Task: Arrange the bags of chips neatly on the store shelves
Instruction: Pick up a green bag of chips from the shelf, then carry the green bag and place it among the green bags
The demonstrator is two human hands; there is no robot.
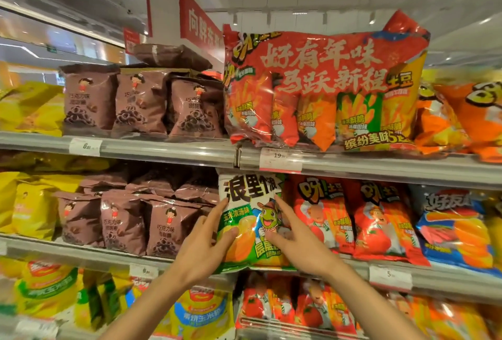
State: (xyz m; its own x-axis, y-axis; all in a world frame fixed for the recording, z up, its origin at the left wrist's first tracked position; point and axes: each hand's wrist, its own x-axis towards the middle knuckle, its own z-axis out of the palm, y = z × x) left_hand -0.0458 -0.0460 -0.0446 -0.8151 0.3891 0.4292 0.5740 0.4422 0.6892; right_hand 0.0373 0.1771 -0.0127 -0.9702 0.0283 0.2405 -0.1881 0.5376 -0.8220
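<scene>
We see our left hand (202, 247) pressed against the left edge of a green-and-white chip bag (251, 220), fingers spread, the index fingertip on the bag's upper left and the thumb on its lower front. Our right hand (297, 242) mirrors it on the bag's right side, fingers fanned open and resting flat on the front. Neither hand is closed around the bag; both simply touch its face and edges. The bag stands upright on the middle shelf (448, 281), long axis vertical, its printed front toward us and its top seam just under the shelf above. Immediately to its left sit brown chocolate-ring snack bags (165, 227), leaning slightly. Immediately to its right stand red potato-stick bags (322, 212), also upright, then a blue chip bag (453, 227). On the shelf above, a large red multipack (323, 81) lies with its long axis horizontal, beside more brown bags (138, 103). Price tags (279, 159) line the shelf rails.
</scene>
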